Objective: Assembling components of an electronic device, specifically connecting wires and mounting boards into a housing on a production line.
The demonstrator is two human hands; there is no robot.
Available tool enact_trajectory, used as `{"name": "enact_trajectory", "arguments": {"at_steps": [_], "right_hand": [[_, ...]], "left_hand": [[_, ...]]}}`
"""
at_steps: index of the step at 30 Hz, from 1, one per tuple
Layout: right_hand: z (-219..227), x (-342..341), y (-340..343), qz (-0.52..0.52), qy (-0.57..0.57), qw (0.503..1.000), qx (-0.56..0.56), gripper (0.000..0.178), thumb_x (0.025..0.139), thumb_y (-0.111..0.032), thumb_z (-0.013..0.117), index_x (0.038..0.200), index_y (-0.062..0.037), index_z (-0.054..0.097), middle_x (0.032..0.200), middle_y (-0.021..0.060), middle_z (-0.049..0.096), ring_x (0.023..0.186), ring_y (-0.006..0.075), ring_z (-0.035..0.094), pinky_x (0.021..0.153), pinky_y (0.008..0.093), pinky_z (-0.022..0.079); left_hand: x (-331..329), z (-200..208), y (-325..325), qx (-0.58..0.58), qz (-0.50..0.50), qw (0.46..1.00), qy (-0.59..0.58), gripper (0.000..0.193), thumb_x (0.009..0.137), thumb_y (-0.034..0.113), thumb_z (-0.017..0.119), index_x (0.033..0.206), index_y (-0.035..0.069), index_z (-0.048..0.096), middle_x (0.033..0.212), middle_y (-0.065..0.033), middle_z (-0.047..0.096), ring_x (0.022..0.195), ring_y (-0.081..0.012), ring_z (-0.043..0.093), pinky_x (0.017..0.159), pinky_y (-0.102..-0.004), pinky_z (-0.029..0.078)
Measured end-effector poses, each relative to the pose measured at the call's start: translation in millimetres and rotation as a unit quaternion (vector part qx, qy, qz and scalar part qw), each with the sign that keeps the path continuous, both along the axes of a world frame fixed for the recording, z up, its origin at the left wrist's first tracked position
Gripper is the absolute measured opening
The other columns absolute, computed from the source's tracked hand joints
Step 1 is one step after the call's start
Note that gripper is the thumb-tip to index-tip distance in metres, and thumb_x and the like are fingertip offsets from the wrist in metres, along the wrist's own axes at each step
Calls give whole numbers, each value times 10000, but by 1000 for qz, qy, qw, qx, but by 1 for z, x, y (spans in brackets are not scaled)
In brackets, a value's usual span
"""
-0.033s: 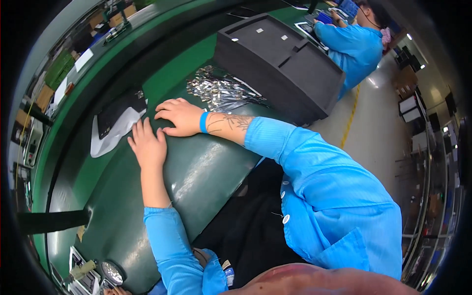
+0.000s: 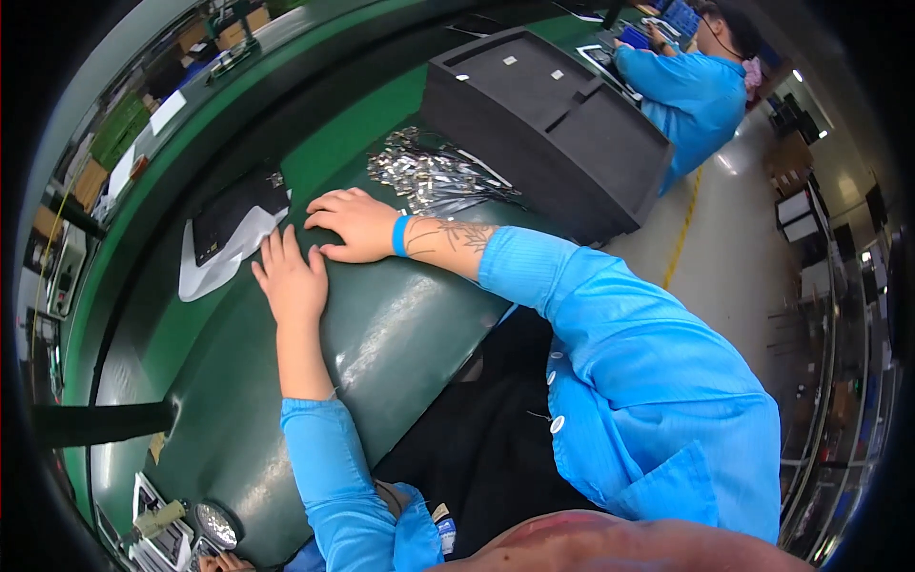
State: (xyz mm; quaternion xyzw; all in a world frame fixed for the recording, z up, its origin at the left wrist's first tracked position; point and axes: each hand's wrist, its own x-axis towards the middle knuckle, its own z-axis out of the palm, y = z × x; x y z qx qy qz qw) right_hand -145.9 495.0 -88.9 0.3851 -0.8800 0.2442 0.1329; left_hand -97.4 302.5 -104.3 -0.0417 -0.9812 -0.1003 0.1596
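Observation:
My left hand (image 2: 294,278) lies on the green mat (image 2: 381,334) with its fingers stretched out and a little apart. Its fingertips are close to a white sheet (image 2: 205,278); I cannot tell whether they touch it. On this sheet rests a dark flat panel (image 2: 233,217), partly covered by a white flap. My right hand (image 2: 360,227), with a blue band at the wrist, rests beside the left one, fingers loosely bent and the thumb apart. Nothing shows in either hand. Beyond the right hand is a heap of short cables with metal ends (image 2: 438,173).
A large black tray-like box (image 2: 543,124) stands behind the cables. At the far right a person in blue (image 2: 686,100) works at the bench. A dark post (image 2: 105,422) rises at the left. Near the lower left are a round glassy object (image 2: 217,526) and another person's hand (image 2: 227,563).
The whole view has shifted slightly. Both hands keep the same places on the mat.

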Motion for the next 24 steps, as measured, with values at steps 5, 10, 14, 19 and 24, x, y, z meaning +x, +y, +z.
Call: {"name": "enact_trajectory", "arguments": {"at_steps": [5,10,14,19,24], "right_hand": [[-2,-1,-5,2,-1,1000,-5,481,881,-378,693,1282,-113,659,1400,118,577,1357,321,490,1134,484,365],[-5,-2,-13,21,7,999,-26,464,872,-350,697,1264,-104,663,1374,115,590,1334,321,506,1114,478,384],[-5,-11,-7,27,-21,998,-44,439,838,-316,704,1220,-101,681,1367,127,602,1321,339,526,1101,479,405],[-6,-19,14,62,-84,992,-65,441,854,-257,732,1257,-91,670,1463,154,556,1399,357,474,1155,488,373],[-6,-27,19,82,-154,982,-69,480,818,-180,758,1274,-86,643,1522,144,508,1440,354,435,1180,510,348]], "left_hand": [[3,8,-3,68,-26,997,32,467,958,273,622,1372,65,570,1473,-133,529,1425,-324,443,1197,-576,300],[0,4,-15,127,7,991,46,373,914,214,663,1248,51,628,1349,-166,590,1305,-343,539,1171,-517,352],[-7,4,-10,125,-10,990,61,391,898,212,671,1257,63,634,1374,-165,596,1308,-350,543,1165,-523,361],[-7,4,16,164,14,986,40,401,881,182,689,1254,48,629,1387,-195,578,1344,-397,512,1179,-596,314],[18,27,51,280,-57,957,-49,494,882,82,701,1350,27,555,1407,-235,562,1383,-430,488,1167,-589,335]]}}
